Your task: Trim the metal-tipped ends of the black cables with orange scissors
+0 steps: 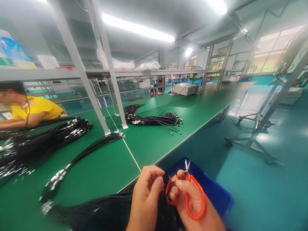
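Observation:
Red-handled scissors are in my right hand, blades pointing up and slightly apart, with fingers through the loops. A small pale piece shows at that hand's thumb and fingertips, too small to name. Just left of it is my left hand, its fingers curled toward the thumb; what it pinches, if anything, is hidden. Below both hands lies a large bundle of black cables. A thinner cable bundle with white-marked parts curves over the green table.
Another black cable bundle lies farther along the table, beyond metal shelf posts. At left, a person in yellow leans by a big cable pile. A blue bin stands below the table edge. A wheeled metal frame is at right.

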Demonstrator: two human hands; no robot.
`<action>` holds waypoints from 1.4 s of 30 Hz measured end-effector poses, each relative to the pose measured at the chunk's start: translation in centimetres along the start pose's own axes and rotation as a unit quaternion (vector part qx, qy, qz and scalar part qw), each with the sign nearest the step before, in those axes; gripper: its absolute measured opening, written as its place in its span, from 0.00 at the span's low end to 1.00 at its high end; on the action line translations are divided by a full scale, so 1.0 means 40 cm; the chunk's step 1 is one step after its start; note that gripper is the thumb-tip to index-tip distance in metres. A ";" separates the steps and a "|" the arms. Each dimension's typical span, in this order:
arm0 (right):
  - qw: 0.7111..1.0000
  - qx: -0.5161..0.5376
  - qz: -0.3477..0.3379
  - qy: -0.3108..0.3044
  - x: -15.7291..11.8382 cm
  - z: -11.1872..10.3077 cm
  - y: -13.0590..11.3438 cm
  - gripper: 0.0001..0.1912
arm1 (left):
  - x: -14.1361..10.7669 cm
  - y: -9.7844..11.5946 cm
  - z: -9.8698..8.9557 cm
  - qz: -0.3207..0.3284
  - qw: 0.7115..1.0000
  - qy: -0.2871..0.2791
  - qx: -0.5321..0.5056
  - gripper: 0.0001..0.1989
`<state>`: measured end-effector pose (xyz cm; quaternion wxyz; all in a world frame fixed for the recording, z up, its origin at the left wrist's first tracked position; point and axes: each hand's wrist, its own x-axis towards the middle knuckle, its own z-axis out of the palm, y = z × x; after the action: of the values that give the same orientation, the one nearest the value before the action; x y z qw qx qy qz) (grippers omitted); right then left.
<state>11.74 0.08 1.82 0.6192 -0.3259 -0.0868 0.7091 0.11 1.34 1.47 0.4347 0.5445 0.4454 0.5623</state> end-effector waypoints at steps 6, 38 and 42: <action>0.999 0.036 -0.010 -0.033 0.013 0.004 0.007 0.11 | -0.002 0.004 -0.016 0.147 0.960 0.012 0.237 0.08; 0.913 -0.267 -0.308 0.002 0.010 0.002 0.024 0.06 | -0.004 -0.022 -0.029 -0.134 0.981 -0.063 -0.126 0.19; 0.858 -0.363 -0.361 -0.031 0.013 0.005 0.029 0.04 | -0.002 -0.024 -0.029 -0.128 0.982 -0.088 -0.103 0.18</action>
<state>10.66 0.38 1.18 0.6667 -0.4512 -0.4690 0.3633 -1.05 1.46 0.53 0.5946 0.4821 0.4113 0.4949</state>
